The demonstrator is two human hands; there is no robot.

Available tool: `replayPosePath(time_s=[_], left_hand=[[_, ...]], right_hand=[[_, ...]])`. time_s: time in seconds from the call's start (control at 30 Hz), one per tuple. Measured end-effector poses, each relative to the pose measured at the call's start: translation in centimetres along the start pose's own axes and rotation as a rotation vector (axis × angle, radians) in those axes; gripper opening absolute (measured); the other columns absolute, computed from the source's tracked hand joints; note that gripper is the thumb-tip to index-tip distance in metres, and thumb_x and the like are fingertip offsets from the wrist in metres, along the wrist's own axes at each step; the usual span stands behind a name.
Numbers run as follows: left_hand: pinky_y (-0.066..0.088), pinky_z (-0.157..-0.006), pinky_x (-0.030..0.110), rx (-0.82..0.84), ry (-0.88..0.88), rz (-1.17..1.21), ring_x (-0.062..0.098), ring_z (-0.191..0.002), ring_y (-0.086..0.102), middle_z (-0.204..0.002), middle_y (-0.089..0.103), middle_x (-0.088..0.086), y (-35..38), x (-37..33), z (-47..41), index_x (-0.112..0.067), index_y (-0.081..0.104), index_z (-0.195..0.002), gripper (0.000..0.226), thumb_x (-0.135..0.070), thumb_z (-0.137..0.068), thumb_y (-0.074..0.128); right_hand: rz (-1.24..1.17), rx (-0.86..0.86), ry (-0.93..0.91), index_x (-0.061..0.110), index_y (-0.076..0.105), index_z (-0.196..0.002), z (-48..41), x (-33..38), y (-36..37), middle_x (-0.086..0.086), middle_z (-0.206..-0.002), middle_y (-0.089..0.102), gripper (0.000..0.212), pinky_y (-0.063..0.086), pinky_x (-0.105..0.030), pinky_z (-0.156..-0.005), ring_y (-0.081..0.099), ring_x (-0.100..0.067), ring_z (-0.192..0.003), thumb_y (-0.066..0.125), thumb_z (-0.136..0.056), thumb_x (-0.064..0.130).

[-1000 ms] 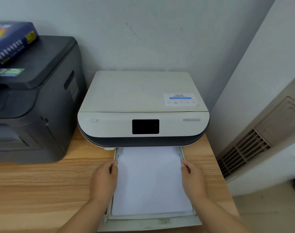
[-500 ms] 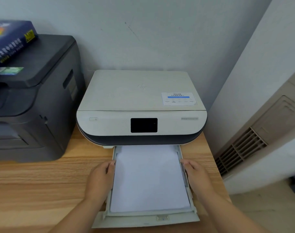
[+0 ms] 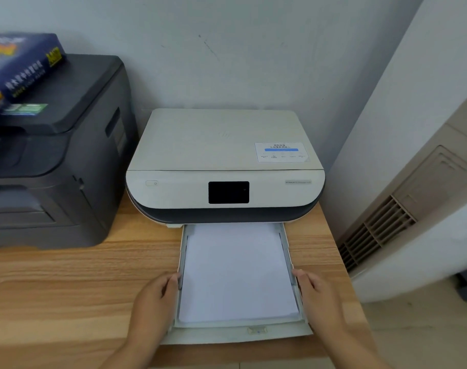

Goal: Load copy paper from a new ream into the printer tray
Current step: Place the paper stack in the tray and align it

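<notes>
A white printer (image 3: 224, 155) sits on the wooden desk with its paper tray (image 3: 237, 336) pulled out toward me. A stack of white copy paper (image 3: 237, 272) lies flat inside the tray, its far end under the printer body. My left hand (image 3: 153, 302) presses against the tray's left wall, fingers curled at the rim. My right hand (image 3: 317, 296) lies along the right wall, fingertips touching the rim. The blue ream wrapper (image 3: 22, 67) rests on top of the black printer at the far left.
A large black printer (image 3: 54, 161) stands left of the white one, close beside it. The desk (image 3: 67, 288) ends just right of the tray. Beyond that edge stands a beige floor air-conditioner (image 3: 413, 209) with a vent grille. A wall is right behind both printers.
Both hands have slid back along the tray's sides toward its front end. The paper lies in the tray as before. My view has shifted slightly.
</notes>
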State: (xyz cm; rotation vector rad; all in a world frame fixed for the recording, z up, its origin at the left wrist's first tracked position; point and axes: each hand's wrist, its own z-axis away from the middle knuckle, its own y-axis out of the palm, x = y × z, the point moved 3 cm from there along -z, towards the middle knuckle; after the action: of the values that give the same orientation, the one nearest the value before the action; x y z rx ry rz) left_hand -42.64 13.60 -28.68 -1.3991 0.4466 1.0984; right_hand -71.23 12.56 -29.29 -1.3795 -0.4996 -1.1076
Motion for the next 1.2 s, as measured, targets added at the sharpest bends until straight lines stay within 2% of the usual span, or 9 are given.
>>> replayPosePath(time_s=[0.2,0.3,0.43,0.53,0.73,0.83,0.93,1.07,1.2], left_hand=[[0.034,-0.066,0.011,0.021,0.005,0.089,-0.004,-0.070,0.048,-0.072,0.055,-0.019,0.1,-0.2,0.5,-0.037,0.056,-0.067,0.036,-0.015,-0.093,0.047],[0.037,-0.070,0.011,0.027,-0.015,0.094,0.000,-0.082,0.054,-0.082,0.058,-0.021,0.0,-0.3,0.6,-0.028,0.065,-0.084,0.025,-0.015,-0.093,0.046],[0.036,-0.100,0.029,-0.002,-0.051,0.060,0.018,-0.123,0.050,-0.127,0.060,0.002,-0.2,0.5,0.6,-0.013,0.069,-0.107,0.026,-0.018,-0.093,0.048],[0.034,-0.088,0.025,0.045,-0.022,0.044,0.011,-0.108,0.052,-0.118,0.063,0.001,-0.2,0.2,0.6,-0.026,0.067,-0.095,0.021,-0.020,-0.093,0.047],[0.032,-0.101,0.026,0.129,0.037,-0.039,0.016,-0.131,0.042,-0.136,0.054,0.004,-0.6,1.1,0.7,-0.015,0.064,-0.117,0.029,-0.022,-0.093,0.049],[0.026,-0.109,0.025,0.224,0.129,-0.077,0.011,-0.135,0.035,-0.142,0.047,-0.001,-1.0,2.5,1.3,-0.026,0.053,-0.127,0.038,-0.029,-0.089,0.056],[0.020,-0.111,0.021,0.355,0.201,-0.170,0.002,-0.136,0.025,-0.143,0.031,-0.016,-1.9,3.7,2.1,-0.049,0.033,-0.125,0.070,-0.073,-0.064,0.056],[0.006,-0.115,0.021,0.456,0.251,-0.393,0.000,-0.139,0.005,-0.145,0.008,-0.019,-2.5,5.6,3.1,-0.028,0.004,-0.145,0.134,-0.099,-0.034,0.029],[-0.004,-0.113,0.023,0.412,0.286,-0.614,0.000,-0.133,-0.015,-0.142,-0.020,-0.014,-2.9,6.4,3.8,-0.017,-0.033,-0.126,0.138,-0.100,-0.024,0.009]], right_hand=[[0.059,-0.038,-0.014,-0.017,0.060,-0.091,0.6,0.3,0.5,-0.020,-0.095,0.065,0.034,0.042,-0.036,-0.082,0.052,-0.024,-0.090,0.043,-0.094,0.012],[0.022,0.011,0.023,0.001,0.069,-0.093,0.5,0.6,-0.1,0.000,-0.087,0.062,0.030,0.038,-0.031,-0.078,0.052,-0.018,-0.094,0.042,-0.096,0.015],[-0.015,0.019,0.037,0.012,0.069,-0.087,0.9,0.6,-0.2,0.010,-0.082,0.058,0.026,0.035,-0.027,-0.078,0.051,-0.015,-0.093,0.044,-0.095,0.014],[0.023,0.013,0.013,-0.007,0.068,-0.089,1.1,0.7,-0.1,0.002,-0.079,0.061,0.029,0.039,-0.033,-0.081,0.054,-0.023,-0.096,0.045,-0.094,0.010],[-0.017,0.172,-0.014,0.023,0.068,-0.103,1.4,0.4,-1.1,0.022,-0.093,0.061,0.021,0.047,-0.023,-0.085,0.058,-0.006,-0.100,0.050,-0.094,0.021],[0.041,0.316,-0.045,0.031,0.050,-0.131,2.1,-1.2,-1.5,0.021,-0.123,0.057,0.045,0.040,-0.016,-0.096,0.051,0.004,-0.115,0.060,-0.088,0.027],[0.134,0.425,-0.090,0.034,0.028,-0.144,3.0,-2.2,-2.3,0.026,-0.138,0.039,0.077,0.028,-0.019,-0.107,0.035,0.005,-0.130,0.070,-0.079,0.034],[0.240,0.480,-0.112,0.033,0.007,-0.148,4.0,-2.8,-2.7,0.032,-0.136,0.028,0.110,0.023,-0.015,-0.107,0.028,0.009,-0.130,0.080,-0.065,0.039],[0.429,0.418,-0.157,0.032,-0.007,-0.148,4.9,-3.0,-3.2,0.029,-0.138,0.009,0.123,0.016,-0.026,-0.116,0.013,-0.004,-0.142,0.075,-0.060,0.057]])
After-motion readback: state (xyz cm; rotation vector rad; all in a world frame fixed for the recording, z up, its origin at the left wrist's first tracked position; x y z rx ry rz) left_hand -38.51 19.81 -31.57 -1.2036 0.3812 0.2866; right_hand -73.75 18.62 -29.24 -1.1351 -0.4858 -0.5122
